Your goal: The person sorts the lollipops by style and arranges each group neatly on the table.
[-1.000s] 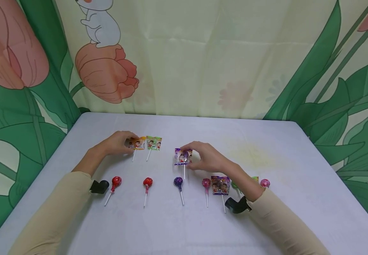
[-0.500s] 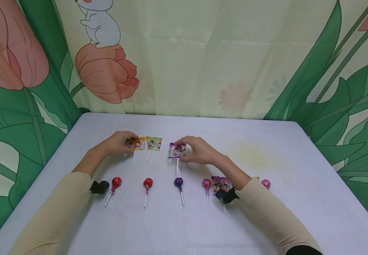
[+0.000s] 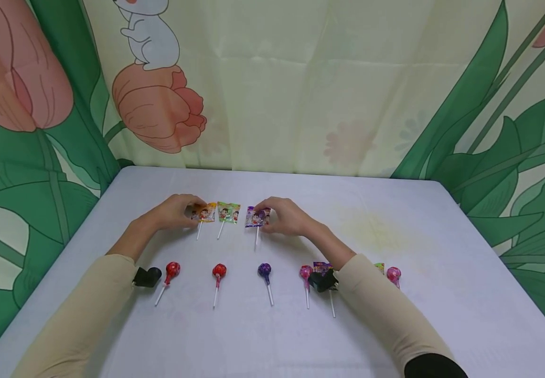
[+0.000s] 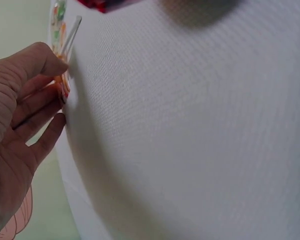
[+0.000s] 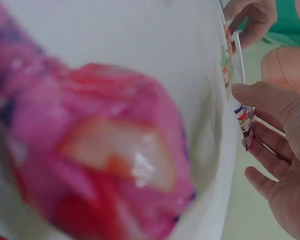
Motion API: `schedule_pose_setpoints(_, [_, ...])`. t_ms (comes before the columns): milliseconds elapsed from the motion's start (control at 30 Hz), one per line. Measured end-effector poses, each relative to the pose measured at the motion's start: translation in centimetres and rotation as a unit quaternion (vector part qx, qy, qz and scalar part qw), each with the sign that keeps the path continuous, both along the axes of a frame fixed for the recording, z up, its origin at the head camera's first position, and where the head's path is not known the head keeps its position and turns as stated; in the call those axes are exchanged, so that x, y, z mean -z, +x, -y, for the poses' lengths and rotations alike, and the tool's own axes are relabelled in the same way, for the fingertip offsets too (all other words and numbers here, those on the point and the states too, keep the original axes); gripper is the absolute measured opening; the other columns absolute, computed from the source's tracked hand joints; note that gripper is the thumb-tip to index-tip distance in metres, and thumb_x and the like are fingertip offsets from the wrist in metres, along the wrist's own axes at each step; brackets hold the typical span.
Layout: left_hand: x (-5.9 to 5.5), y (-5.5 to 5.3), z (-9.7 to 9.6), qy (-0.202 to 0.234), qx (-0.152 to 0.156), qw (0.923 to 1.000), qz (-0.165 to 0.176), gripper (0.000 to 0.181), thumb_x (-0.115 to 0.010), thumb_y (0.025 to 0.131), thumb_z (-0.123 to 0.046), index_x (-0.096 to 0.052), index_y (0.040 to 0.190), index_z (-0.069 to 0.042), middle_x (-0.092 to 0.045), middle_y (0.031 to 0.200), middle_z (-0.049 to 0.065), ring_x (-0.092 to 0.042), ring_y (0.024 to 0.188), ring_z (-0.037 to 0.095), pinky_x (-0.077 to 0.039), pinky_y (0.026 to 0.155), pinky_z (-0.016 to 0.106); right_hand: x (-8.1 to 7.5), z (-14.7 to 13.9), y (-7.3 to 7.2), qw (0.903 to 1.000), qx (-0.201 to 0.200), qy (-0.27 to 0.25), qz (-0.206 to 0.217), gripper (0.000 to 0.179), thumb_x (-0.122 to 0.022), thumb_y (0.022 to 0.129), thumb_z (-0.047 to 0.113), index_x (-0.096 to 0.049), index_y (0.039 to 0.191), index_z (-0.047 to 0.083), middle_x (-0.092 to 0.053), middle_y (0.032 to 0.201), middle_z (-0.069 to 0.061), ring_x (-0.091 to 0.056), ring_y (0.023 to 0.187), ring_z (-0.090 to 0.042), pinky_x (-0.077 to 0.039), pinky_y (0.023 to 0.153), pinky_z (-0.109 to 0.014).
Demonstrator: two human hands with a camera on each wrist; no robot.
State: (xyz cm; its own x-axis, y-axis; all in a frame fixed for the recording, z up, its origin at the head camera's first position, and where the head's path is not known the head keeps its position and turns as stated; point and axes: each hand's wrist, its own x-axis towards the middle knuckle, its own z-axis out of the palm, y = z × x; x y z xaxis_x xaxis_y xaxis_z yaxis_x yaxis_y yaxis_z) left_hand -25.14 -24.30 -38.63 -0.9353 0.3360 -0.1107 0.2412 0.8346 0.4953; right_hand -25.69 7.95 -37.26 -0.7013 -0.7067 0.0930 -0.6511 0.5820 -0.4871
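My right hand (image 3: 285, 216) pinches a purple-wrapped flat lollipop (image 3: 255, 217) by its right side, its white stick pointing toward me. The right wrist view shows thumb and fingers on either side of this purple wrapper (image 5: 244, 125). At the back left, my left hand (image 3: 178, 211) pinches the edge of an orange-wrapped flat lollipop (image 3: 205, 212); in the left wrist view its stick (image 4: 72, 35) juts up past the thumb. Between the two hands a green-wrapped flat lollipop (image 3: 227, 212) lies on the white table, close beside the orange one.
Nearer me is a row of ball lollipops: two red ones (image 3: 172, 270) (image 3: 218, 270), a purple one (image 3: 264, 270) and pink ones (image 3: 306, 271) (image 3: 394, 273). Another purple-wrapped flat lollipop (image 3: 322, 266) and a green wrapper (image 3: 380, 266) are partly hidden by my right arm. Behind the table (image 3: 300, 336) hangs a printed curtain (image 3: 272, 94).
My right hand has moved left and farther back with the purple-wrapped lollipop, bringing it beside the green one. The left hand has stayed on the orange lollipop.
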Motion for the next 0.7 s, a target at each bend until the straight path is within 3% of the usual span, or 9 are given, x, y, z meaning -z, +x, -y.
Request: schedule_pose_setpoints(700, [-0.2, 0.3, -0.1, 0.001, -0.006, 1.0, -0.002, 0.054, -0.077, 0.089, -0.007, -0.058, 0.139, 0.002, -0.057, 0.141, 0.022, -0.049, 0.133, 0.039, -0.04, 0.115, 0.055, 1.1, 1.8, -1.9, 0.9989, 0.011, 0.045, 0.011, 0.046, -0.078, 0.09, 0.013, -0.065, 0.133, 0.004, -0.065, 0.136, -0.012, -0.057, 0.13, -0.028, -0.042, 0.114, -0.04])
